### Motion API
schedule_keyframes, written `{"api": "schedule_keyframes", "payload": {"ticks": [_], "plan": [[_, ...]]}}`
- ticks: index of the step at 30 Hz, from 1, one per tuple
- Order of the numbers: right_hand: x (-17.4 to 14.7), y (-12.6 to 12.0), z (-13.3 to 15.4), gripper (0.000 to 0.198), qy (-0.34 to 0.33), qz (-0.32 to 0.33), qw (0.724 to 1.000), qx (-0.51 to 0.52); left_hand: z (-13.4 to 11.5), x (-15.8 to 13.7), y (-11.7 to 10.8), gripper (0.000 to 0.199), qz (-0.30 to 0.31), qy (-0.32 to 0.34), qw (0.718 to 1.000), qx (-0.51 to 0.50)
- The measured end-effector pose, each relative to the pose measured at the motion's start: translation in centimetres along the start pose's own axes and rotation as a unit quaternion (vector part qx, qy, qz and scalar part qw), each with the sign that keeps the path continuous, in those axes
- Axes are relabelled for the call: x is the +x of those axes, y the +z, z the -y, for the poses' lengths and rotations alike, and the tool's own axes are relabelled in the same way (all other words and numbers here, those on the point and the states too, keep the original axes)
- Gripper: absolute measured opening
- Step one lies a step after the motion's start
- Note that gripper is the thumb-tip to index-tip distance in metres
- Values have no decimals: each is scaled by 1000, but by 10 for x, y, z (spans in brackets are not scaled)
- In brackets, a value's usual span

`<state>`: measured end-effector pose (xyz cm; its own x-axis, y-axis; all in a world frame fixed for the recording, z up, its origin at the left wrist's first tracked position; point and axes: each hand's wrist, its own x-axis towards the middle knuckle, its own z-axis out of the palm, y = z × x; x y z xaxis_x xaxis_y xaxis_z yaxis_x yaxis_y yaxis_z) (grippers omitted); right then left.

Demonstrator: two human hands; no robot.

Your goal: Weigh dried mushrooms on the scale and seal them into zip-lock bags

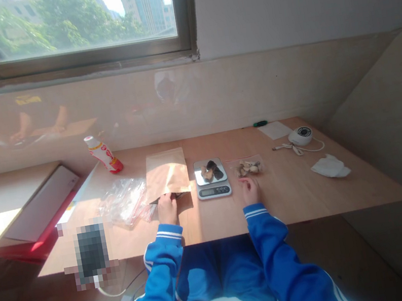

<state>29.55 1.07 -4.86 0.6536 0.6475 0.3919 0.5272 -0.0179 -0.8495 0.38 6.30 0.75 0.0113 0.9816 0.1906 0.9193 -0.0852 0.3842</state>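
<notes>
My left hand (pixel 167 209) is at the near, open end of a brown paper bag (pixel 165 169) lying flat. Its fingers are bent at the bag's mouth, and their tips are partly hidden. To the right, a small kitchen scale (pixel 214 191) carries several dark and tan stone-like pieces (pixel 212 170) on its pale platform; its display is unreadable. My right hand (pixel 250 191) rests on the table with curled fingers, and no object shows in it. Just beyond it lies a clear plastic bag (pixel 260 161) with several beige, pebble-like pieces (pixel 247 168).
Crumpled clear plastic bags (pixel 123 204) and a red-and-white bottle (pixel 104 155) are at the left. Toward the right lie a white paper (pixel 275 130), a green pen-like object (pixel 260 123), a white corded device (pixel 299 137) and a crumpled tissue (pixel 330 167) on the wooden table (pixel 294 201).
</notes>
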Motion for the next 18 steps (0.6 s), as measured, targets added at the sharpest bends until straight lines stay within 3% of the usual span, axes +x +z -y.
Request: {"api": "schedule_keyframes", "payload": {"ticks": [7, 18], "plan": [[0, 0, 3, 28, 7, 0, 1000, 0, 14, -8, -26, 25, 63, 136, 988, -34], [0, 1, 3, 29, 14, -4, 1000, 6, 19, -22, -46, 28, 50, 146, 988, -3]]}}
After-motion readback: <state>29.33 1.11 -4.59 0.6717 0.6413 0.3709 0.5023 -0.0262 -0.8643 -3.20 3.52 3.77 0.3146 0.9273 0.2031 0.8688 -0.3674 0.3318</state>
